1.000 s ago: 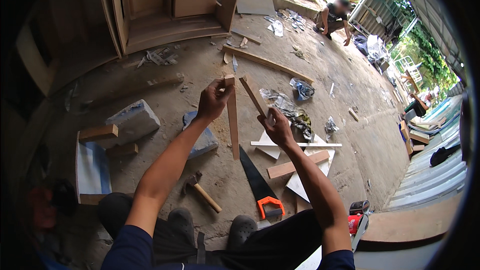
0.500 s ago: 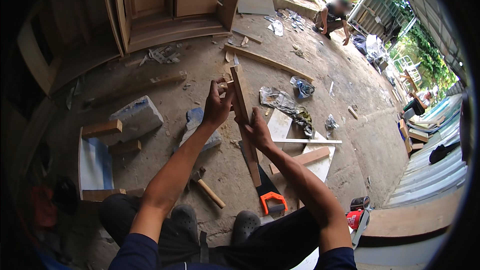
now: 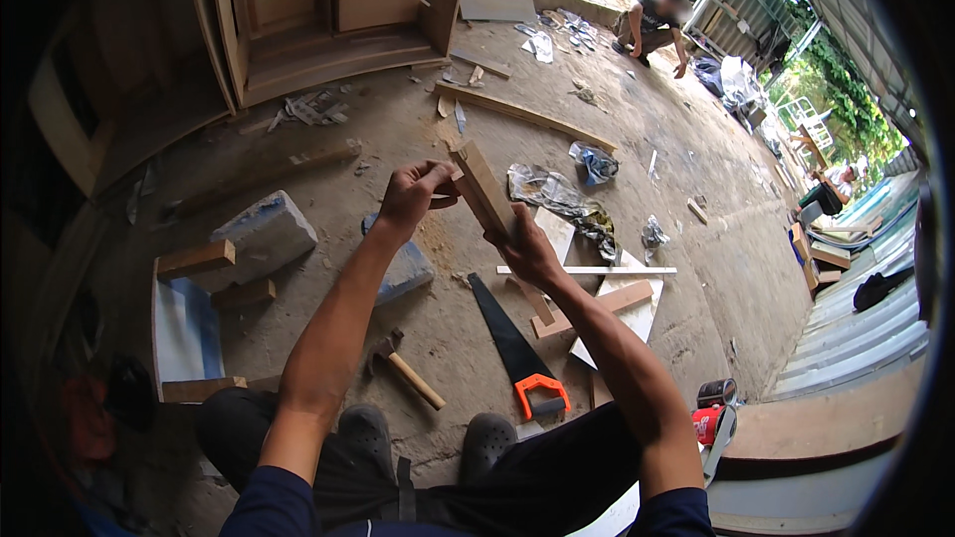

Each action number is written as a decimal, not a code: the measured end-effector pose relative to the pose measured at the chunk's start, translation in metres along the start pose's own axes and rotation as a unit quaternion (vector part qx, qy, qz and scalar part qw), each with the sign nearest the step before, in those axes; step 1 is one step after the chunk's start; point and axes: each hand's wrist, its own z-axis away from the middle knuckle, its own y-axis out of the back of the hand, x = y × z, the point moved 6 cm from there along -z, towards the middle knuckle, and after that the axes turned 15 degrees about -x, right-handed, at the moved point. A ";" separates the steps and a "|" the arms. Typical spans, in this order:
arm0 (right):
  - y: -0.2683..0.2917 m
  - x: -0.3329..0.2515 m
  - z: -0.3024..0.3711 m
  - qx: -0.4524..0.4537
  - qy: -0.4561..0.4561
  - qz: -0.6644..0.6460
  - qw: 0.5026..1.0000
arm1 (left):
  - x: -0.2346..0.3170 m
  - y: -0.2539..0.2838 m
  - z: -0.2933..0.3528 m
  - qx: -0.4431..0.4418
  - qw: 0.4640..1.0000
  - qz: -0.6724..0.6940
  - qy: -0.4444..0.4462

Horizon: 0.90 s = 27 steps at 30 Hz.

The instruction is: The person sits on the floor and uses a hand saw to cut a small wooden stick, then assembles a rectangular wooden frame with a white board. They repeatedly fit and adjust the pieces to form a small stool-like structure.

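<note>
A narrow wooden board [image 3: 482, 187] is held up slantwise over the floor, one end pointing away from me. My right hand [image 3: 527, 247] is closed around its nearer part. At the left side of its far end, my left hand [image 3: 413, 199] pinches a small pale piece of wood [image 3: 457, 176] that meets the board. Whether that piece is joined to it, I cannot tell. Below the hands lies a handsaw [image 3: 507, 328] with an orange and black handle. To its left rests a hammer [image 3: 413, 378] with a wooden handle.
A blue-stained block [image 3: 406, 273] and a larger concrete block [image 3: 264, 234] sit left of the hands. Wood offcuts [image 3: 597, 306] and crumpled plastic [image 3: 549, 189] lie to the right. Wooden cabinets [image 3: 343, 65] stand at the back left. A person [image 3: 652, 30] crouches at the far right.
The board has tilted and looks shorter, uncovering the saw blade. My left hand has shifted slightly left and down; my right hand has moved slightly right. The whole view has shifted a little.
</note>
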 end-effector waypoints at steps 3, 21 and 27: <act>0.000 0.000 0.003 0.005 0.003 0.016 1.000 | -0.009 0.013 0.001 0.059 0.997 0.016 0.040; -0.026 0.020 -0.001 -0.014 -0.056 0.048 0.997 | -0.037 0.001 -0.001 0.055 0.986 -0.146 -0.052; -0.040 0.019 -0.001 -0.034 -0.055 0.087 0.994 | -0.043 0.005 0.009 0.100 0.990 -0.094 -0.037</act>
